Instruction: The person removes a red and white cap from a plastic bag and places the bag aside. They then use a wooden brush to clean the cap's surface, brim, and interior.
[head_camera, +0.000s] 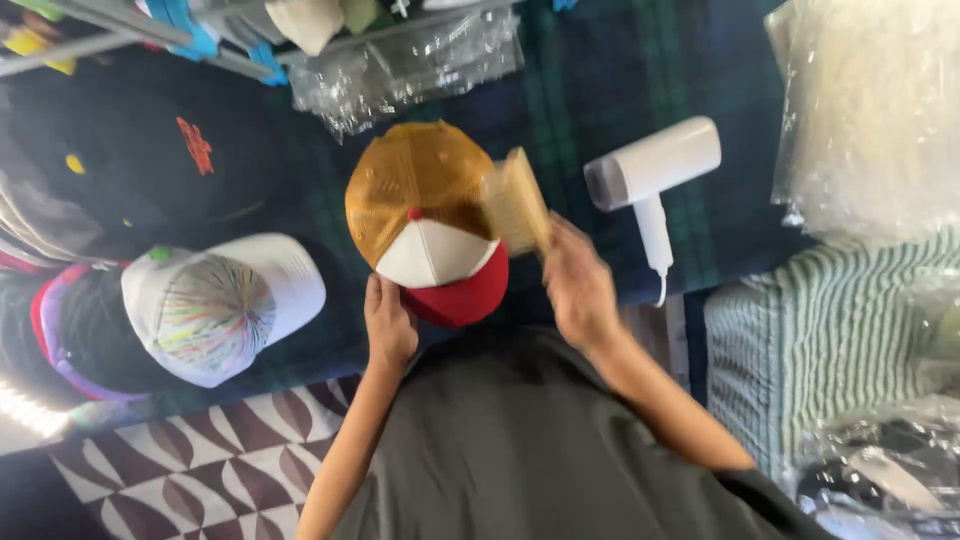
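Cap — between left hand, right hand

Mustard, white, red cap, white dryer

You're getting open cloth btwn cap and white hair dryer. Left, white cap is crowding; plastic bags are blocking up top, striped fabric at right.

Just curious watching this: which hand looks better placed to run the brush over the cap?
Probably the right hand: it already holds the wooden brush against the cap's mesh side. The left hand grips the red brim, steadying it.
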